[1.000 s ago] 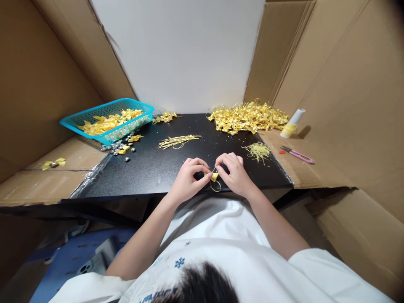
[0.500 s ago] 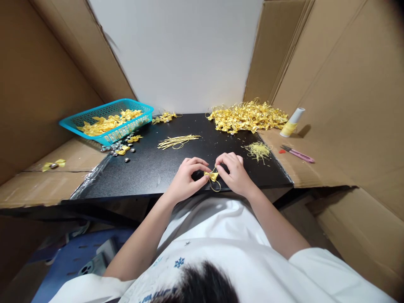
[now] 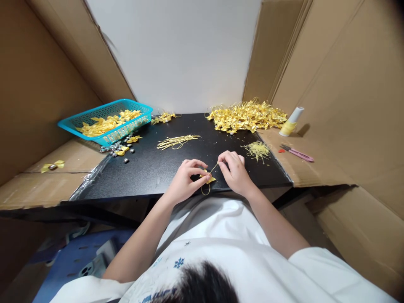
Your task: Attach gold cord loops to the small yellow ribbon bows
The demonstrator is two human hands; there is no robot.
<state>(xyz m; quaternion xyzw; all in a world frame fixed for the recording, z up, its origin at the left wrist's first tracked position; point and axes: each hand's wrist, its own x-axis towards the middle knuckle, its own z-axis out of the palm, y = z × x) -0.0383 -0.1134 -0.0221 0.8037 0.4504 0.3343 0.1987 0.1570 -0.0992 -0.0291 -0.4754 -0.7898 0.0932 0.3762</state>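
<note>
Near the front edge of the black table, my left hand (image 3: 189,177) pinches a small yellow ribbon bow (image 3: 212,179) between thumb and fingers, which partly cover it. A loop of gold cord hangs below the bow. My right hand (image 3: 234,170) grips the free end of the gold cord (image 3: 214,168) between thumb and forefinger. That cord runs taut and slanting from the bow up to my right fingertips. Beyond my hands lies a bundle of gold cords (image 3: 177,142). To the right is a heap of short yellow cord clippings (image 3: 257,150).
A blue basket (image 3: 104,139) holds yellow bows at the left, with several silver beads (image 3: 118,147) beside it. A large pile of gold bows (image 3: 249,117) lies at the back right. Pink thread snips (image 3: 298,154) and a cone-shaped spool (image 3: 292,122) stand on cardboard at the right.
My right hand has drawn the cord end slightly up and away from the bow, so it is now straight. The bow has tilted and shifted a little left in my left hand.
</note>
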